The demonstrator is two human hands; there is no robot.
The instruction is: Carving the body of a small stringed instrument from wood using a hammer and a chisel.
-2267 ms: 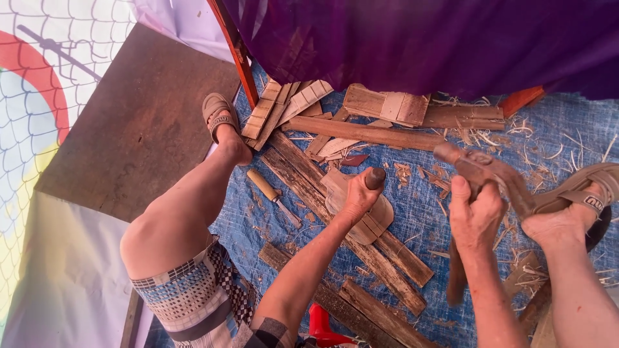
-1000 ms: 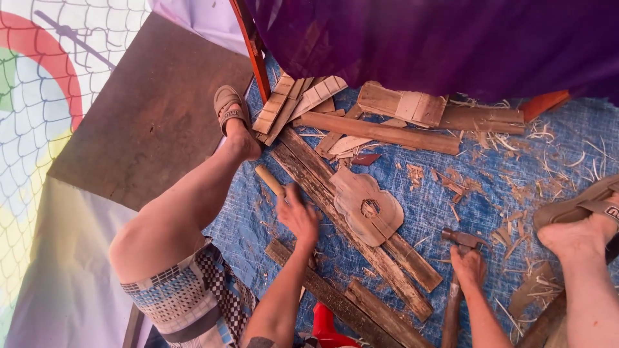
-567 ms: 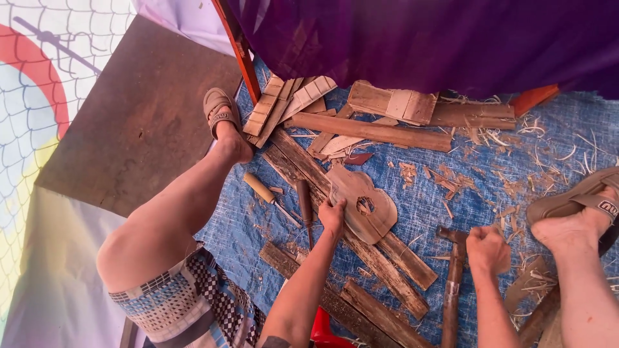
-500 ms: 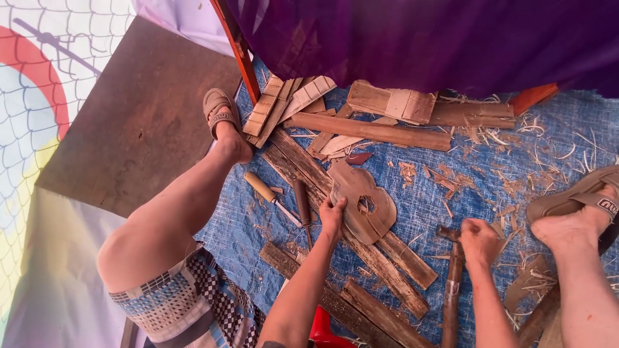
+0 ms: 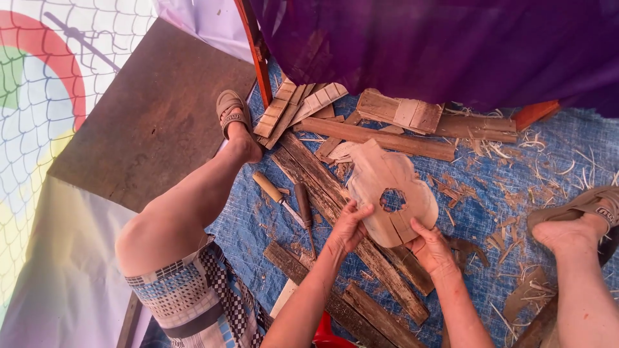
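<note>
Pale wood, smooth and flat, makes up the cut-out panel, a lobed, wavy-edged shape with a rough hole near its middle. It is held up off the ground between both hands: the left hand grips its lower left edge with the thumb laid on the face, and the right hand clasps the bottom right edge, fingers curled around it. Below the panel lies a blue tarp with a woven sheen, strewn with thin, curly wood shavings. Dark, weathered planks with coarse grain run diagonally under the hands. Just left of the left hand rest two chisels with rounded wooden handles and slim metal blades, lying side by side on the tarp. Bare legs in tan sandals flank the work on either side.
</note>
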